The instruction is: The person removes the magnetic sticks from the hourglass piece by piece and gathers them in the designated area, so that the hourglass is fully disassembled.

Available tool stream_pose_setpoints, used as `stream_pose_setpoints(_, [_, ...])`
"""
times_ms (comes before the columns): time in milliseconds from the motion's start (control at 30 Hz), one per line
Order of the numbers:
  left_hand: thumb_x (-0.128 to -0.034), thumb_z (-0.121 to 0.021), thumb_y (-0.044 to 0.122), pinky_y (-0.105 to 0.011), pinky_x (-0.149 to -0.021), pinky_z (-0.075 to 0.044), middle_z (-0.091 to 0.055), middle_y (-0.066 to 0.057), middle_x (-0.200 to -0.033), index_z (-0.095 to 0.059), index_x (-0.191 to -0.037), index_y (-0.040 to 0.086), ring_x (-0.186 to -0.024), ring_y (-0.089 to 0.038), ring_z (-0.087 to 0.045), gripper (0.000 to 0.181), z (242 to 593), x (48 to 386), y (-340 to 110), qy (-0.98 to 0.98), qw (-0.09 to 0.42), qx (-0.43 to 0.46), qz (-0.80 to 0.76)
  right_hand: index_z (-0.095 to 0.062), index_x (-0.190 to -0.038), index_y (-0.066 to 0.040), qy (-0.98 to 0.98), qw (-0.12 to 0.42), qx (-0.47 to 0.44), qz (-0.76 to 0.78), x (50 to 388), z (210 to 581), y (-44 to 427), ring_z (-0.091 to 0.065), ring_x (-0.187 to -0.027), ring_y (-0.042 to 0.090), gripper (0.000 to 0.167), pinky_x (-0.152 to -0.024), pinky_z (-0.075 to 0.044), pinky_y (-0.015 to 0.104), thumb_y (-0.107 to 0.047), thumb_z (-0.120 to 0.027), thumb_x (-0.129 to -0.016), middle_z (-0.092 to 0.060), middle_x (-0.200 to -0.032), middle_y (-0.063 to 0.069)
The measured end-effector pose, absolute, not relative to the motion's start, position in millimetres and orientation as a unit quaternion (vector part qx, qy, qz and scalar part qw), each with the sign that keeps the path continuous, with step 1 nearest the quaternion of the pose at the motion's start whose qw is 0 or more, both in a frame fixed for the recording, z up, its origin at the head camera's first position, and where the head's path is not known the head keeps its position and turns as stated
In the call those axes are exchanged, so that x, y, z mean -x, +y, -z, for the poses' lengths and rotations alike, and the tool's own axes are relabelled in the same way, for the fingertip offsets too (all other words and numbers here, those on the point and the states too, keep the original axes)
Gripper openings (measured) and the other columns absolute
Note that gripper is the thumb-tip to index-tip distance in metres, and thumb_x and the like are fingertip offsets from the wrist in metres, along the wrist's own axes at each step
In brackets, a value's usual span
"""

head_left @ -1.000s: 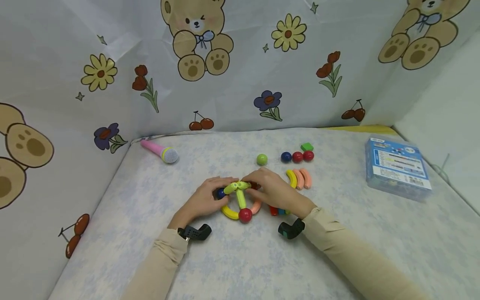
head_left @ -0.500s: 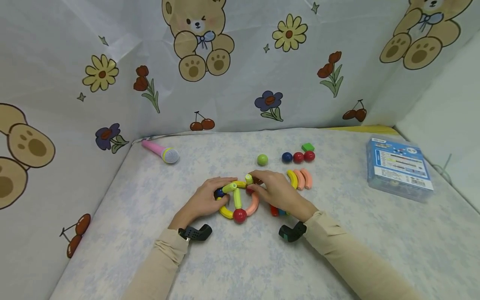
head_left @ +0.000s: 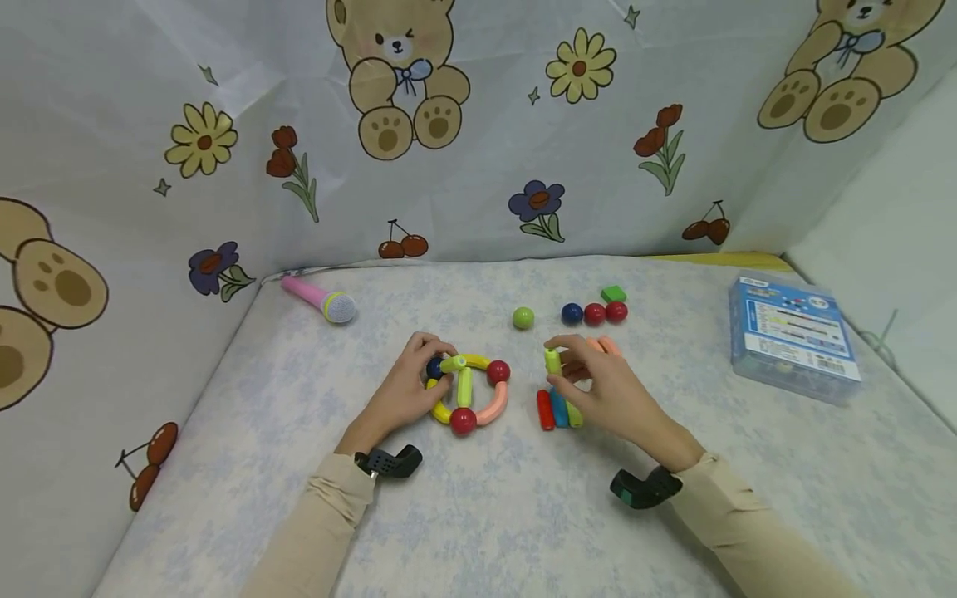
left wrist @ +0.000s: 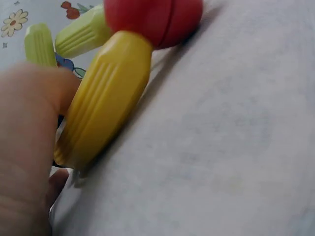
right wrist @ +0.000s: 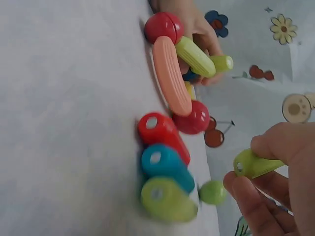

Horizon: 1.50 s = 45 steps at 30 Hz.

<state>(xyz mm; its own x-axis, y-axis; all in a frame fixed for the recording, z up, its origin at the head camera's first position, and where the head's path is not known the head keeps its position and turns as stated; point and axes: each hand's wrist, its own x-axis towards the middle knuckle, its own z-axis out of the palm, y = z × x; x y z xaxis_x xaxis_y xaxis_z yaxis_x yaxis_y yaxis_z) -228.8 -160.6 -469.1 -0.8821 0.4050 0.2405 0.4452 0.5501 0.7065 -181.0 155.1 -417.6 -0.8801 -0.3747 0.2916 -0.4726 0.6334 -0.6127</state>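
A ring of magnetic building pieces lies in the middle of the table: two yellow curved rods (head_left: 439, 413), a pink curved rod (head_left: 493, 404), two red balls (head_left: 463, 421) and a dark blue ball (head_left: 434, 367). Light green sticks (head_left: 464, 388) slant up from the front red ball and the blue ball. My left hand (head_left: 404, 386) holds the blue ball between thumb and fingers, partly covering it. To the right of the ring, off the table, my right hand (head_left: 616, 390) pinches a separate light green stick (right wrist: 253, 163) between thumb and fingertips.
Red, blue and green sticks (head_left: 559, 409) lie below my right hand. Pink curved rods (head_left: 607, 345) show behind it. Farther back are a green ball (head_left: 523, 318), a blue and red balls (head_left: 594, 314), and a green block (head_left: 614, 294). A toy microphone (head_left: 321, 301) and a box (head_left: 794, 336) stand at the sides.
Three green sticks met above the ring; they have come apart. My right hand has moved right, carrying one stick off the rear red ball. The ring has shifted slightly left.
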Motion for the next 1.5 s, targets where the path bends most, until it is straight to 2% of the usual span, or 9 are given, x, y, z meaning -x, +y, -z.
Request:
stream_pose_setpoints(167, [-0.0922, -0.076, 0.008, -0.043, -0.104, -0.049, -0.051, -0.009, -0.122, -0.058, -0.12, 0.013, -0.113, -0.024, -0.057, 0.034, 469, 230, -158, -0.887, 0.063, 0.211, 0.405, -0.056, -0.138, -0.006, -0.903, 0.079, -0.207, -0.368, 160, 430, 186, -0.071, -0.088, 0.014, 0.048, -0.077, -0.062, 0.031, -0.006, -0.075, -0.093, -0.068, -0.12, 0.011])
stream_pose_setpoints(300, [-0.0916, -0.077, 0.009, -0.043, -0.105, -0.049, -0.054, -0.009, -0.121, -0.06, -0.118, 0.011, -0.113, -0.024, -0.058, 0.032, 470, 230, -157, -0.886, 0.069, 0.215, 0.405, -0.057, -0.137, -0.007, -0.907, 0.085, -0.196, -0.362, 145, 445, 202, -0.066, -0.08, 0.007, 0.049, -0.069, -0.058, 0.023, -0.004, -0.075, -0.092, -0.065, -0.12, 0.01])
stream_pose_setpoints(433, [-0.0908, -0.072, 0.006, -0.044, -0.109, -0.047, -0.057, -0.003, -0.125, -0.064, -0.118, 0.016, -0.118, -0.021, -0.058, 0.03, 468, 228, -158, -0.885, 0.043, 0.216, 0.411, -0.059, -0.136, -0.008, -0.908, 0.091, -0.195, -0.359, 141, 453, 208, -0.06, -0.074, 0.004, 0.049, -0.065, -0.054, 0.021, -0.005, -0.077, -0.09, -0.063, -0.117, 0.006])
stream_pose_setpoints(533, [-0.0915, -0.068, 0.006, -0.044, -0.111, -0.045, -0.061, -0.001, -0.13, -0.067, -0.123, 0.019, -0.125, -0.022, -0.058, 0.034, 466, 226, -161, -0.887, 0.025, 0.212, 0.41, -0.061, -0.136, -0.006, -0.903, 0.083, -0.199, -0.371, 142, 454, 209, -0.059, -0.074, 0.004, 0.048, -0.064, -0.053, 0.021, -0.006, -0.079, -0.09, -0.064, -0.123, 0.009])
stream_pose_setpoints(767, [-0.0971, -0.071, 0.015, -0.044, -0.113, -0.045, -0.066, -0.001, -0.135, -0.068, -0.133, 0.02, -0.13, -0.022, -0.059, 0.036, 465, 228, -166, -0.889, 0.009, 0.212, 0.407, -0.064, -0.134, -0.005, -0.898, 0.089, -0.206, -0.379, 142, 460, 206, -0.058, -0.074, 0.002, 0.047, -0.063, -0.052, 0.02, -0.009, -0.08, -0.09, -0.066, -0.121, 0.01])
stream_pose_setpoints(1000, [-0.0963, -0.074, 0.022, -0.045, -0.112, -0.045, -0.069, 0.006, -0.13, -0.069, -0.13, 0.026, -0.129, -0.019, -0.06, 0.034, 465, 226, -166, -0.878, -0.037, 0.206, 0.43, -0.061, -0.137, -0.005, -0.888, 0.07, -0.216, -0.399, 141, 463, 208, -0.063, -0.081, 0.004, 0.054, -0.07, -0.058, 0.02, -0.004, -0.081, -0.088, -0.065, -0.123, 0.009])
stream_pose_setpoints(1133, [-0.0943, -0.077, 0.024, -0.046, -0.112, -0.044, -0.069, 0.009, -0.128, -0.071, -0.126, 0.028, -0.127, -0.017, -0.061, 0.032, 464, 225, -165, -0.874, -0.045, 0.212, 0.434, -0.06, -0.137, -0.005, -0.885, 0.062, -0.226, -0.403, 141, 464, 207, -0.064, -0.085, 0.005, 0.054, -0.073, -0.059, 0.021, -0.002, -0.081, -0.087, -0.064, -0.12, 0.007])
stream_pose_setpoints(1333, [-0.0934, -0.078, 0.028, -0.046, -0.112, -0.044, -0.07, 0.011, -0.125, -0.074, -0.123, 0.03, -0.124, -0.015, -0.062, 0.03, 465, 227, -166, -0.867, -0.053, 0.242, 0.433, -0.062, -0.135, -0.008, -0.883, 0.078, -0.239, -0.397, 141, 467, 207, -0.063, -0.086, 0.004, 0.051, -0.072, -0.059, 0.021, -0.002, -0.08, -0.088, -0.064, -0.125, 0.008])
stream_pose_setpoints(1500, [-0.0942, -0.077, 0.034, -0.048, -0.112, -0.043, -0.07, 0.011, -0.127, -0.074, -0.125, 0.032, -0.126, -0.016, -0.06, 0.031, 465, 228, -168, -0.867, -0.064, 0.25, 0.426, -0.067, -0.13, -0.011, -0.877, 0.127, -0.263, -0.382, 143, 465, 203, -0.057, -0.083, 0.004, 0.046, -0.068, -0.053, 0.021, -0.002, -0.081, -0.087, -0.064, -0.132, 0.005])
